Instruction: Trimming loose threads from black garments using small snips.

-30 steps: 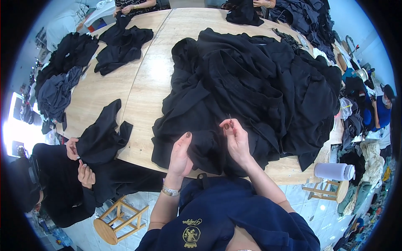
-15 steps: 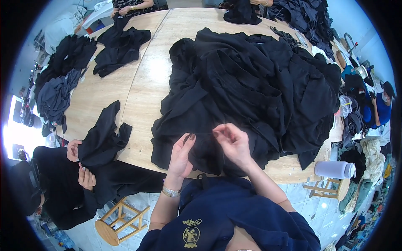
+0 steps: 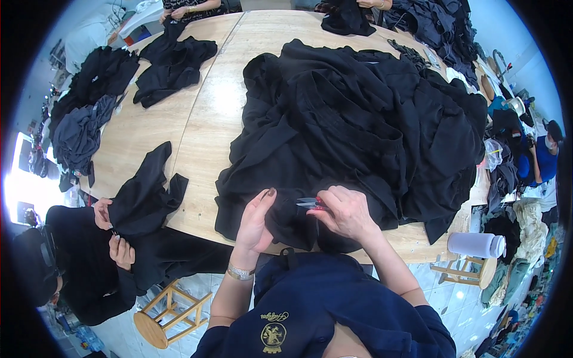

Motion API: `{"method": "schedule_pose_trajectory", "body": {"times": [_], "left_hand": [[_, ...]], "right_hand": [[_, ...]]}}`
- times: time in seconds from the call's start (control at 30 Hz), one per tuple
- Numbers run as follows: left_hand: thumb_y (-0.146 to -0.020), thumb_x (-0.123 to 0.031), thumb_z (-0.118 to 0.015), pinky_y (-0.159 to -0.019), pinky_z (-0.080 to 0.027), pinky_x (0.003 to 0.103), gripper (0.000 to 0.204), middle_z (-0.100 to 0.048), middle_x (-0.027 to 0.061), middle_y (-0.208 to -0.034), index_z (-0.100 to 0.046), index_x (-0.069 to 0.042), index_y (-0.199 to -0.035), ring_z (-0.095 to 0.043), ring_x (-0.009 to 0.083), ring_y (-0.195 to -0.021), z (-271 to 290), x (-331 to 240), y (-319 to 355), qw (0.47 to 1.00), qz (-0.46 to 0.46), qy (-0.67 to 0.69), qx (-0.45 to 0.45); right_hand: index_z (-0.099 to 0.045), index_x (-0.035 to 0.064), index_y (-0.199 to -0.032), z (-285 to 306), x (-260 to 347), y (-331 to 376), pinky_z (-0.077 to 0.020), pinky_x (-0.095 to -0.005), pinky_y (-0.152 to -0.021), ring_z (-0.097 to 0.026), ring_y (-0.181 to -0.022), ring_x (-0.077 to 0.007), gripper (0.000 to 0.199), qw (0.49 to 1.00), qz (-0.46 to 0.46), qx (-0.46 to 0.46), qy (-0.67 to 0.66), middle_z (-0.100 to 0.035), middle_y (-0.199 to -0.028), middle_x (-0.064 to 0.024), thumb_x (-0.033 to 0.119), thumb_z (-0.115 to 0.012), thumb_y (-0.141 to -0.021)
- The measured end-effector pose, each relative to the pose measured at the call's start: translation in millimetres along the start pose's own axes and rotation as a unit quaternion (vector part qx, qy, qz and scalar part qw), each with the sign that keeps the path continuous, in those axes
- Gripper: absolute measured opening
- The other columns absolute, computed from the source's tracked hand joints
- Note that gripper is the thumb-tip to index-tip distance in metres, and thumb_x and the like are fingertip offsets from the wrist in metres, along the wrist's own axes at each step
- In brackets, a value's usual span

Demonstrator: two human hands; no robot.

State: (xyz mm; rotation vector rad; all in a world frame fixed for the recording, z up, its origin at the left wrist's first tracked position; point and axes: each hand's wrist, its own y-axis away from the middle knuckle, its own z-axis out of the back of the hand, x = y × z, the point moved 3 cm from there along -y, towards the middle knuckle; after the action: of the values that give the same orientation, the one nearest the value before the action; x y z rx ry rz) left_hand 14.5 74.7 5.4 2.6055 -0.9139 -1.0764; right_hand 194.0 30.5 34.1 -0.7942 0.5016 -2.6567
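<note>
A big heap of black garments [image 3: 334,119] lies on the table in front of me, and both my hands are over its near edge. My right hand [image 3: 347,212] grips small thread snips [image 3: 306,202] with a red handle. Their pale blades point left, toward my other hand. My left hand [image 3: 255,221] is closed, thumb and finger pressed together at the tips above the black cloth. Whatever it pinches, if anything, is too small to make out.
A co-worker at the left handles a black garment [image 3: 143,200]. Other hands work across the wooden table [image 3: 209,128]. Dark clothes [image 3: 89,83] are piled at far left. A lilac bottle [image 3: 474,244] lies at the right edge, near a wooden stool [image 3: 462,272]. Another stool [image 3: 170,313] stands lower left.
My right hand has turned over, and the thread snips now show in it with their blades out. Before, its fingers were pinched and no snips showed. My left hand has barely moved.
</note>
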Motion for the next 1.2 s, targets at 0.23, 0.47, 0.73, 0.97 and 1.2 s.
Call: {"method": "schedule_pose_trajectory", "body": {"times": [0.23,0.47,0.73,0.97,1.2], "left_hand": [[-0.094,-0.016,-0.05,-0.079,-0.048,0.024,0.015,-0.064,0.0055,-0.094,-0.056,-0.003,-0.097,-0.06,0.0107,-0.087,-7,-2,3,1.0,0.007,-0.011,0.021],[-0.094,-0.016,-0.05,-0.078,-0.047,0.022,0.015,-0.064,0.0046,-0.095,-0.056,-0.003,-0.096,-0.06,0.0094,-0.086,-4,-1,2,0.999,0.001,-0.027,0.029],[-0.094,-0.015,-0.051,-0.077,-0.046,0.021,0.013,-0.062,0.0017,-0.092,-0.056,-0.004,-0.096,-0.058,0.007,-0.085,-5,-2,3,1.0,0.0,-0.025,0.011],[-0.093,-0.015,-0.053,-0.074,-0.044,0.019,0.011,-0.061,-0.0001,-0.09,-0.057,-0.006,-0.091,-0.056,0.0052,-0.081,-6,-5,1,0.999,-0.013,-0.036,0.008],[-0.091,-0.014,-0.056,-0.073,-0.035,0.017,0.009,-0.054,-0.0055,-0.081,-0.055,-0.008,-0.086,-0.045,0.0001,-0.078,-11,0,-2,0.991,-0.065,-0.111,0.029]], "right_hand": [[-0.059,0.0065,-0.082,2,4,-5,-0.0443,-0.0289,-0.052,-0.057,-0.06,-0.0202,0.03,0.999,0.031,-0.004,0.045,-0.054,-0.069,-0.005,0.034,-0.068,-0.077],[-0.058,0.0068,-0.081,4,6,-8,-0.0434,-0.029,-0.051,-0.056,-0.059,-0.0197,0.03,0.998,0.032,0.005,0.055,-0.054,-0.068,-0.0044,0.035,-0.069,-0.076],[-0.057,0.0068,-0.079,-1,-1,-4,-0.0434,-0.03,-0.051,-0.056,-0.058,-0.0201,0.026,0.999,0.021,-0.021,0.014,-0.055,-0.067,-0.005,0.03,-0.069,-0.077],[-0.056,0.0033,-0.091,-3,0,2,-0.0442,-0.0267,-0.052,-0.058,-0.059,-0.0182,0.03,0.983,-0.099,-0.049,-0.149,-0.058,-0.072,-0.006,0.025,-0.07,-0.077],[-0.061,0.0006,-0.101,-20,9,-13,-0.0498,-0.0221,-0.063,-0.063,-0.071,-0.011,0.023,0.947,-0.098,-0.01,-0.307,-0.065,-0.08,-0.0075,0.0,-0.063,-0.079]]}}
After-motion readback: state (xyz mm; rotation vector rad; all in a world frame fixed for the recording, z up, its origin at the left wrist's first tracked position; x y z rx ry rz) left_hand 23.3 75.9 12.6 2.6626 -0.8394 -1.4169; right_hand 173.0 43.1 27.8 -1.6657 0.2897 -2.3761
